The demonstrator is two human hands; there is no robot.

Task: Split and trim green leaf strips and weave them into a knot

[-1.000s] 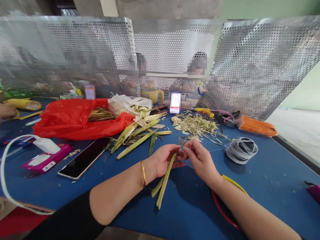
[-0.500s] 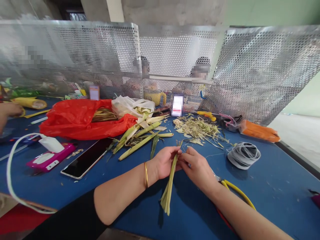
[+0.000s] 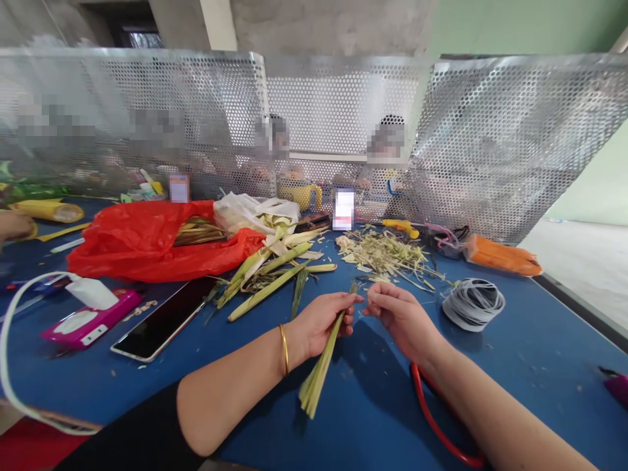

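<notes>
My left hand (image 3: 326, 322) is closed around a narrow bundle of pale green corn husk strips (image 3: 321, 373). Its flared end hangs down toward me, and the thin end pokes out above my thumb. Close by on the right, a small gap away, my right hand (image 3: 400, 314) pinches with thumb and forefinger. A fine thread from the spool of whitish thread (image 3: 473, 304) seems to be in that pinch, though the strand is barely visible. Under my right forearm lies a tool with a red handle (image 3: 422, 402), partly hidden.
Beyond my hands lie corn husks (image 3: 269, 284) and a heap of shredded husk (image 3: 387, 252). Further left are a red plastic bag (image 3: 132, 242), a black phone (image 3: 164, 320) and a magenta power strip (image 3: 93, 320). A perforated metal screen (image 3: 338, 98) stands behind, with people beyond.
My right hand has drawn away to the right from the bundle, leaving a gap. The bundle's lower end has swung a little left. The tool's yellow handle is now hidden and its red one shows more.
</notes>
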